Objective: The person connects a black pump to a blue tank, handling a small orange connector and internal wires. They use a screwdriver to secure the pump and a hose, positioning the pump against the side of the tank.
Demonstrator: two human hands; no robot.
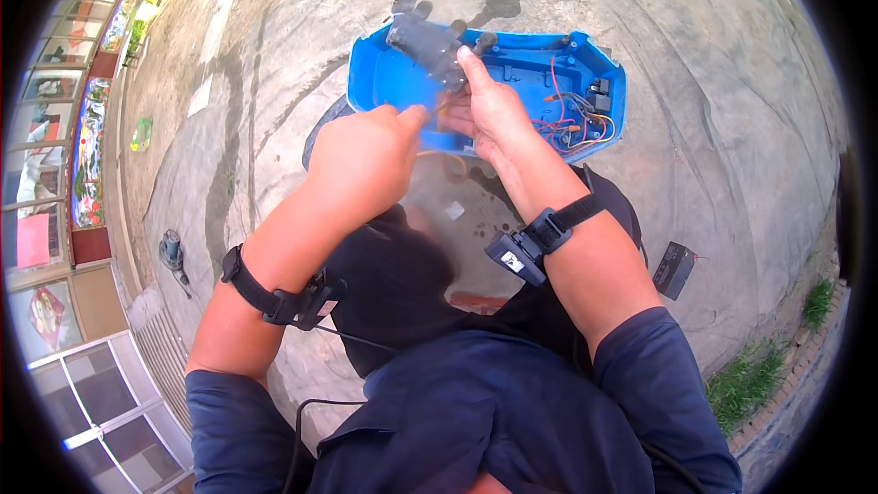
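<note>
My right hand (498, 114) grips a dark, roughly cylindrical part with several rounded stubs (425, 41), its thumb along the near end. That part is tilted and held above a blue plastic housing (366, 64). Beside its near end, my left hand (366, 151) is closed in a fist. Motion blur hides what the left fingers hold, if anything. A blurred yellowish loop (445, 165) hangs below the hands; I cannot tell whether it is wire or hose. Loose coloured wires (581, 123) and a small black block (599, 91) lie in the housing's right end.
The housing rests on concrete ground (732, 128) in front of my knees. A black box-shaped block (675, 270) lies to the right, and a dark tool-like object (172, 252) to the left. Grass (745, 389) edges the right; a windowed building (50, 174) lines the left.
</note>
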